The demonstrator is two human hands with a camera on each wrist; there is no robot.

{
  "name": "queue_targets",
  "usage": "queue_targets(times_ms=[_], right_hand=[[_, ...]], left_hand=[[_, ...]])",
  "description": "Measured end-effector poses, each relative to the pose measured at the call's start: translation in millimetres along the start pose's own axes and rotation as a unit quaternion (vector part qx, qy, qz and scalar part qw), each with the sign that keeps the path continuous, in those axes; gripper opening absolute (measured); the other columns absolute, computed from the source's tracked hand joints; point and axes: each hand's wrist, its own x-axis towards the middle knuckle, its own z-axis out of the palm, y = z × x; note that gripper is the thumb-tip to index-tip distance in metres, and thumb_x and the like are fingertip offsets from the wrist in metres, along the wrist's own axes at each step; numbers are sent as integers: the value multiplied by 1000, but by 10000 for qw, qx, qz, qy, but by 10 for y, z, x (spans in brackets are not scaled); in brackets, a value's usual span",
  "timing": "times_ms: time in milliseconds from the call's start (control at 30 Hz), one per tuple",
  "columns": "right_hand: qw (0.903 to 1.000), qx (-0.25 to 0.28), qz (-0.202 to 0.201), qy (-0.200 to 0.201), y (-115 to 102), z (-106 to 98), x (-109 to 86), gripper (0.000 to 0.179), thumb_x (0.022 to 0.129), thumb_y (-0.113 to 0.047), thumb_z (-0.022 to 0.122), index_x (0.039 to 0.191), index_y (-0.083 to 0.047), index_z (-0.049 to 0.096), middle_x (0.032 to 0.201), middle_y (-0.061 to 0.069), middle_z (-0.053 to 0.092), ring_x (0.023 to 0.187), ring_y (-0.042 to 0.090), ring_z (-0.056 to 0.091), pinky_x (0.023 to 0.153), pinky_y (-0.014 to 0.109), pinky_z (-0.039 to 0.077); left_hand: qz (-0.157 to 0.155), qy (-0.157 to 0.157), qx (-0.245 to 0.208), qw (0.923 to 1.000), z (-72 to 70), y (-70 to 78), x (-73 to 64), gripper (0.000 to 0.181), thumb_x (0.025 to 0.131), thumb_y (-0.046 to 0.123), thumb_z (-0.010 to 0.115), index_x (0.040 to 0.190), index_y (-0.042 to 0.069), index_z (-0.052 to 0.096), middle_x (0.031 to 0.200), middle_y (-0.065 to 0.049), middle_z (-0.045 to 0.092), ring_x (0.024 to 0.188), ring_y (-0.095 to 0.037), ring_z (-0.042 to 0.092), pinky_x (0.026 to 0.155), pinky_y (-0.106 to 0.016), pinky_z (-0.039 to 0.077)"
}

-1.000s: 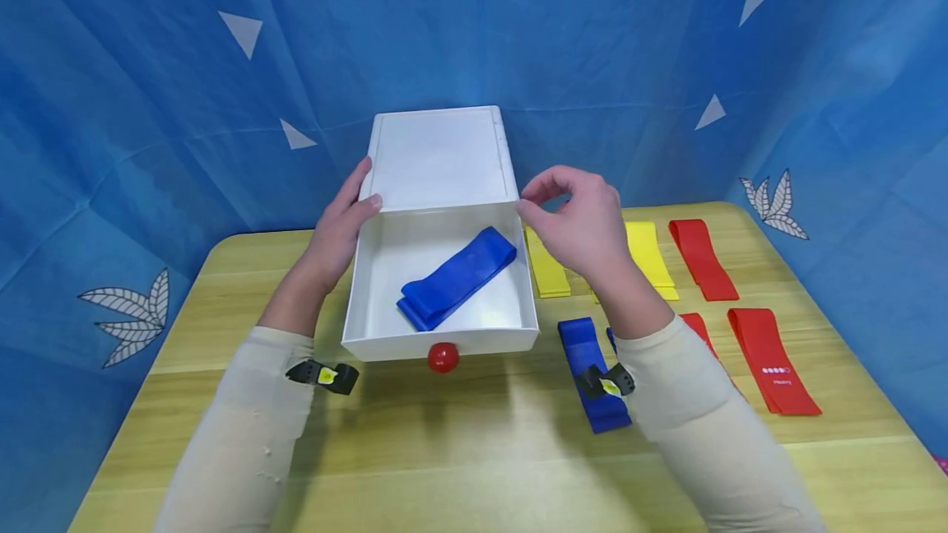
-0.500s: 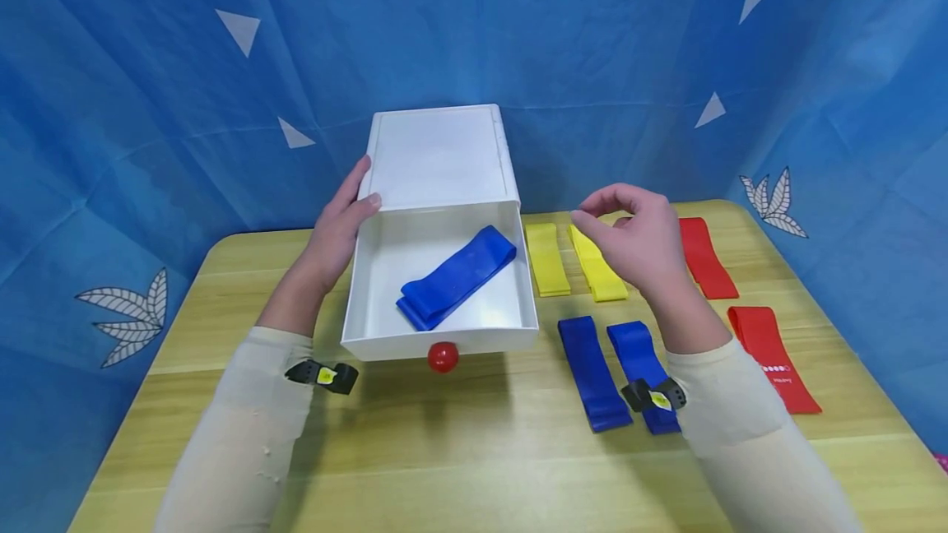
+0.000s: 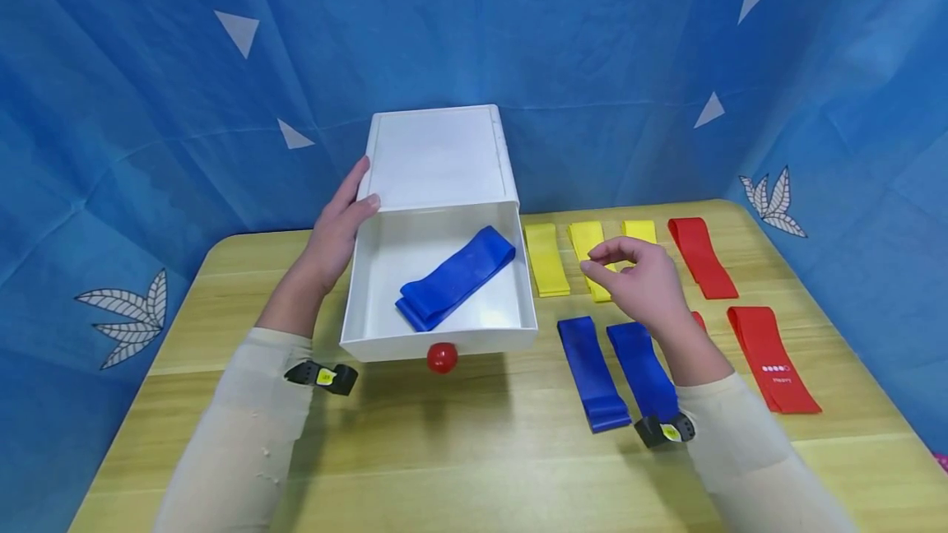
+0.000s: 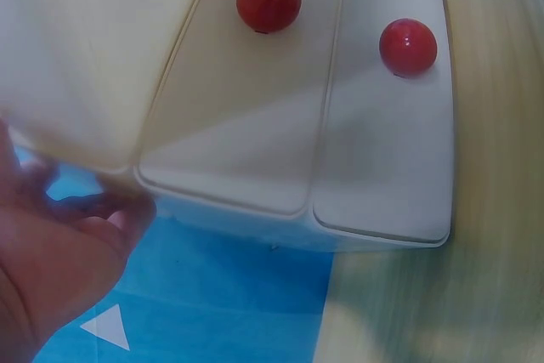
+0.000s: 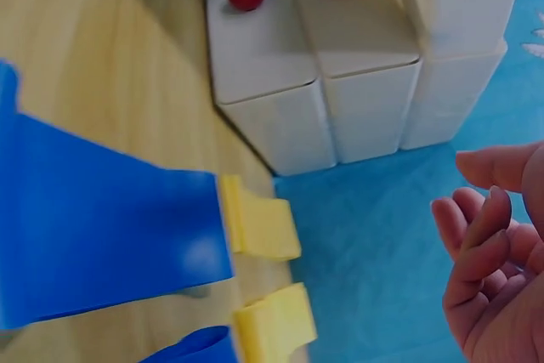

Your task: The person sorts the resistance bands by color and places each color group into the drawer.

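L hand (image 3: 335, 238): fingers extended vs side of white plastic drawer unit (image 3: 444, 156); slack → poss. tip.
R hand (image 3: 643, 282): empty, fingers bent; low pass cd drag nearest folded yellow rubbery band (image 3: 583, 238).

So it's a white drawer unit (image 3: 443, 159) on the left, left hand (image 3: 333, 241) resting against its left side with the thumb over the top's near corner. Top drawer (image 3: 400, 345) is pulled way out toward the near side, red ball knob (image 3: 442, 358) on the front. Inside there's one folded blue band (image 3: 455, 280) lying slantwise, near-left to far-right. The two lower drawers (image 4: 225, 125) are pushed in, same knobs.

Right hand (image 3: 644, 282) is empty, fingers loosely curled, over by the middle of three folded yellow bands (image 3: 546, 260) in a row right of the unit. Nearer side: two more folded blue bands (image 3: 592, 373), flat and roughly parallel, right one partly hidden by the wrist.
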Motion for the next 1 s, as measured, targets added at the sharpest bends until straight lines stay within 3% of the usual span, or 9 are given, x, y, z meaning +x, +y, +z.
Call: queue_targets(times_ms=[200, 333, 633, 1000], right_hand=[[9968, 191, 424, -657, 185, 50, -25, 34, 92, -28, 74, 114, -2, 69, 111, 14, 66, 106, 33, 56, 73, 38, 54], [9925, 244, 723, -955, 317, 104, -41, 38, 92, -29, 74, 117, -1, 67, 112, 14, 65, 106, 34, 56, 75, 39, 55], [9935, 75, 673, -910, 546, 229, -92, 36, 90, -22, 76, 118, -1, 68, 109, 13, 68, 106, 34, 59, 75, 35, 52], [9903, -296, 685, -1170, 684, 302, -122, 40, 82, -14, 83, 119, -5, 70, 111, 12, 68, 110, 35, 57, 83, 45, 51]], left_hand=[[12, -2, -11, 10000, 2, -5, -2, 66, 102, 48, 41, 161, 39, 11, 165, 9, 10, 147, -29, 21, 104, -61, 36], [8, 5, 15, 10000, 3, -5, -7, 66, 102, 49, 41, 160, 39, 12, 165, 9, 10, 147, -29, 20, 104, -62, 36], [9, 14, 37, 10000, 2, -9, -5, 65, 102, 49, 41, 160, 40, 12, 165, 8, 10, 147, -29, 21, 103, -62, 37], [-1, 26, 42, 10000, 8, -7, -8, 66, 102, 50, 41, 160, 40, 11, 165, 8, 10, 147, -29, 21, 104, -62, 36]])
